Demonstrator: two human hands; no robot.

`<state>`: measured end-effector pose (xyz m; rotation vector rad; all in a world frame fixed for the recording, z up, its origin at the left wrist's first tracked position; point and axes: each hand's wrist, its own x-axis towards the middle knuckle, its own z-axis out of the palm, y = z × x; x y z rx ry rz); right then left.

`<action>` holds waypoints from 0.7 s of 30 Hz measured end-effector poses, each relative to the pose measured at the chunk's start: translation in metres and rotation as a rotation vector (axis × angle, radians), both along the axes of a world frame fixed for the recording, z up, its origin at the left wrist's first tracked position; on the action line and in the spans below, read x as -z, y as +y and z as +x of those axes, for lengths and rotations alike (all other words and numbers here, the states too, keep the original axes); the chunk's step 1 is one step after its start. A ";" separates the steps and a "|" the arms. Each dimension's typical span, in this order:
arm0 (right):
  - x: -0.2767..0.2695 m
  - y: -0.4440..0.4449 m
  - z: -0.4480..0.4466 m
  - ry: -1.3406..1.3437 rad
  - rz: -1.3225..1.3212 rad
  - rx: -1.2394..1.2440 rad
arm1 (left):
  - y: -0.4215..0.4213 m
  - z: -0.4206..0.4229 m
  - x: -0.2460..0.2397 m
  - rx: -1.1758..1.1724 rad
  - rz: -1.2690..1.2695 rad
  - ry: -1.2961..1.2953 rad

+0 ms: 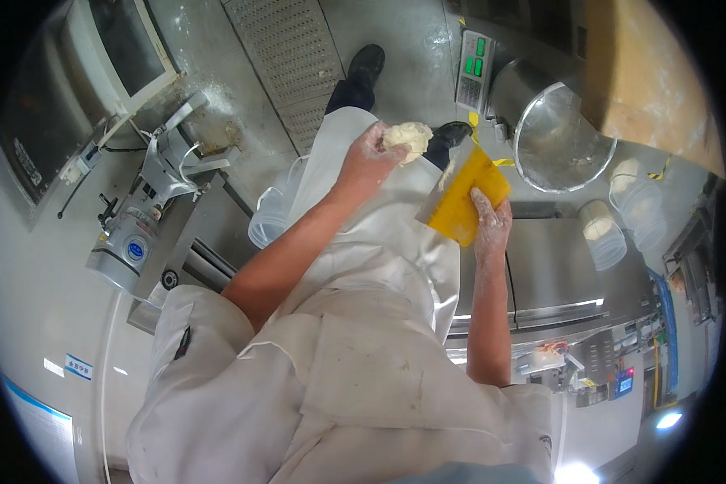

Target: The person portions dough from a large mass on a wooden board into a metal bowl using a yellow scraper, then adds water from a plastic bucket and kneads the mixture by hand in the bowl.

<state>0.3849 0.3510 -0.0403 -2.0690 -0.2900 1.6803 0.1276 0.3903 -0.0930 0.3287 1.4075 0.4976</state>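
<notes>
My left hand (369,156) grips a lump of pale dough (409,139), its fingers dusted with flour. The dough is held in the air over the front of the white apron (363,266). My right hand (493,221) holds a yellow dough scraper (469,193) by one side, with the thumb on its upper face. Along the scraper's far-left edge runs a greyish strip with pale residue on it. The scraper is apart from the dough. Flour whitens my right fingers and wrist as well.
A digital scale (474,72) with lit green displays stands ahead, beside a large steel bowl (562,136). A wooden worktop (656,85) lies at upper right. Clear plastic tubs (602,236) hold pale dough. At left are a metal machine (136,242) and another plastic tub (269,218).
</notes>
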 end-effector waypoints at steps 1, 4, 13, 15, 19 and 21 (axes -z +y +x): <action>0.004 0.005 -0.007 -0.004 0.003 0.009 | -0.001 -0.008 0.002 -0.038 -0.019 -0.001; -0.003 0.017 -0.018 0.023 -0.007 0.009 | 0.002 -0.021 -0.008 -0.075 -0.015 0.003; 0.014 0.022 0.003 -0.007 -0.012 0.173 | -0.006 -0.036 -0.013 -0.260 -0.002 -0.108; 0.033 0.018 0.027 0.021 0.016 0.347 | -0.008 -0.035 -0.012 -0.253 -0.025 -0.107; 0.081 0.013 0.086 -0.112 0.017 0.602 | -0.009 -0.031 -0.011 -0.218 -0.071 -0.084; 0.106 0.013 0.103 -0.143 0.003 0.593 | -0.008 -0.030 -0.012 -0.185 -0.084 -0.063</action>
